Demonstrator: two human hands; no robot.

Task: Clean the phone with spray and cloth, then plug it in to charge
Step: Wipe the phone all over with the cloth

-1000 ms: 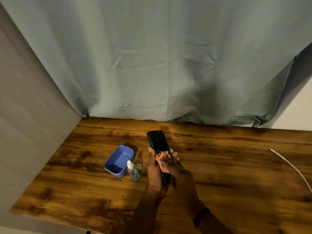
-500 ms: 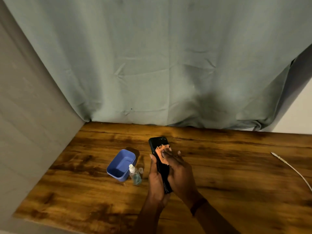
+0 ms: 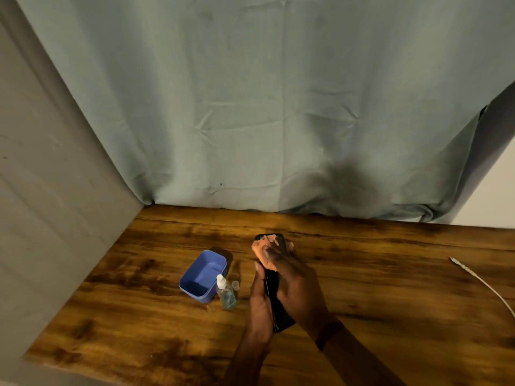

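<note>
A black phone (image 3: pixel 274 302) is held above the wooden table (image 3: pixel 390 288), its far end pointing away from me. My left hand (image 3: pixel 260 305) grips its left edge and lower half. My right hand (image 3: pixel 295 280) presses an orange cloth (image 3: pixel 260 253) onto the upper part of the screen; most of the screen is hidden under hand and cloth. A small clear spray bottle (image 3: pixel 226 293) with bluish liquid stands left of the phone, its cap (image 3: pixel 235 285) beside it. The white charging cable (image 3: pixel 485 285) lies at the far right.
A blue plastic tub (image 3: pixel 203 275) sits just left of the spray bottle. A grey-green curtain (image 3: pixel 264 107) hangs behind the table and a grey wall (image 3: pixel 55 218) closes off the left side. The table's front-left edge is near.
My right hand has slid the orange cloth from the middle of the screen up to the phone's far end. The left hand keeps its hold; the camera has tilted slightly.
</note>
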